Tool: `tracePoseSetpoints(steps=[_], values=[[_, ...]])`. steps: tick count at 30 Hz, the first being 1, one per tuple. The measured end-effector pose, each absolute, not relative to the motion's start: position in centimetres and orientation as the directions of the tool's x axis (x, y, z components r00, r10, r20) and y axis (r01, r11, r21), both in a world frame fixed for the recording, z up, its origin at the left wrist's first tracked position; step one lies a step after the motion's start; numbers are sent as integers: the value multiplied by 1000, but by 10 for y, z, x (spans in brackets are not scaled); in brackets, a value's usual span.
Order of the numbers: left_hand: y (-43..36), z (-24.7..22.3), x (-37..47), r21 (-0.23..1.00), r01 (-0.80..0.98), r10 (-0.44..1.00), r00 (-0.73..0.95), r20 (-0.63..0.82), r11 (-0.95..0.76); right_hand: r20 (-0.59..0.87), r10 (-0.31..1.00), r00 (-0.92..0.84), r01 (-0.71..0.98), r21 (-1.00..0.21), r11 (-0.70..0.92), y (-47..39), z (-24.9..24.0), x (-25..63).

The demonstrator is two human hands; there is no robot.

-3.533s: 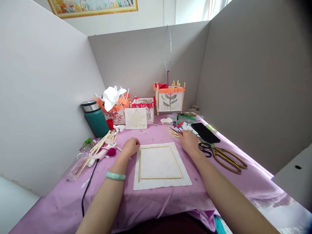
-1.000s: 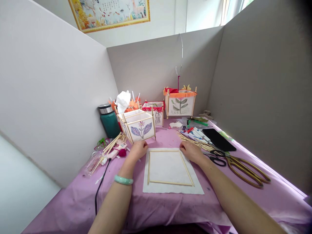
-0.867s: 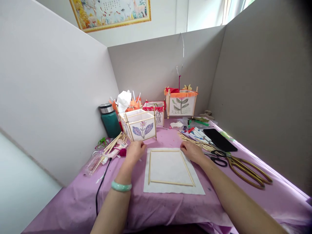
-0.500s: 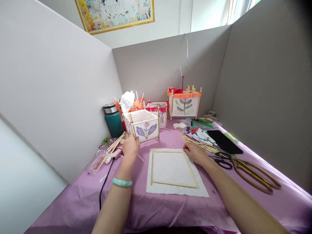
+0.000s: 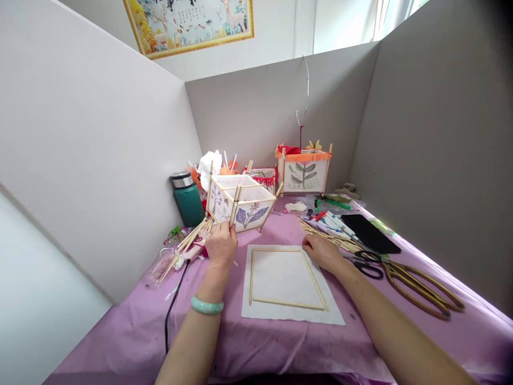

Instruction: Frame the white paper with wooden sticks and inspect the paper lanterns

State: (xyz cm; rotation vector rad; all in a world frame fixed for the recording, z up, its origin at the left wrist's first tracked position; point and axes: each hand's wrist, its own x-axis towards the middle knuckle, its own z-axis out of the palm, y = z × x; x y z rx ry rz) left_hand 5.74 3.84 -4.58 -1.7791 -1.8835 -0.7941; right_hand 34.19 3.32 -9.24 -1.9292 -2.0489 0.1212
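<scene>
On the purple-draped desk [image 5: 280,353], the tilted box [image 5: 252,215] is being pinched by a corner stick in the left hand's [image 5: 222,243] closed grip.

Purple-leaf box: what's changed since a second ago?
The left hand has taken hold of the purple-leaf box by its near post; the box now tips rightward. Unchanged: right hand at the paper's far right corner, four sticks outlining a frame on it.

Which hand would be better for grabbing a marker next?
Probably the right hand: it rests at the paper's far corner, close to the markers. The left hand is farther away and busy holding the box with purple leaves.
</scene>
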Motion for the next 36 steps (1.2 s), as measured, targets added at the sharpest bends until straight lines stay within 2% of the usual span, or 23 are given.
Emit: tracePoseSetpoints(steps=[15, 22, 26, 29, 33, 36], values=[[34, -48, 63, 133, 983, 760, 9, 650, -125, 184, 982, -33, 957, -279, 85, 34, -93, 342], [35, -49, 62, 193, 970, 736, -21, 677, -150, 173, 984, -36, 960, -269, 82, 36, -93, 342], [38, -49, 56, 316, 931, 669, -118, 733, -183, 189, 981, -33, 956, -282, 87, 36, -95, 342], [46, -51, 46, 500, 836, 652, -251, 715, -226, 243, 970, -15, 945, -312, 93, 35, -96, 341], [61, -55, 34, 800, 510, 748, -385, 541, -316, 407, 912, 56, 908, -400, 123, 34, -92, 340], [69, -55, 33, 908, 198, 827, -376, 419, -370, 529, 847, 50, 849, -469, 242, 32, -87, 339]])
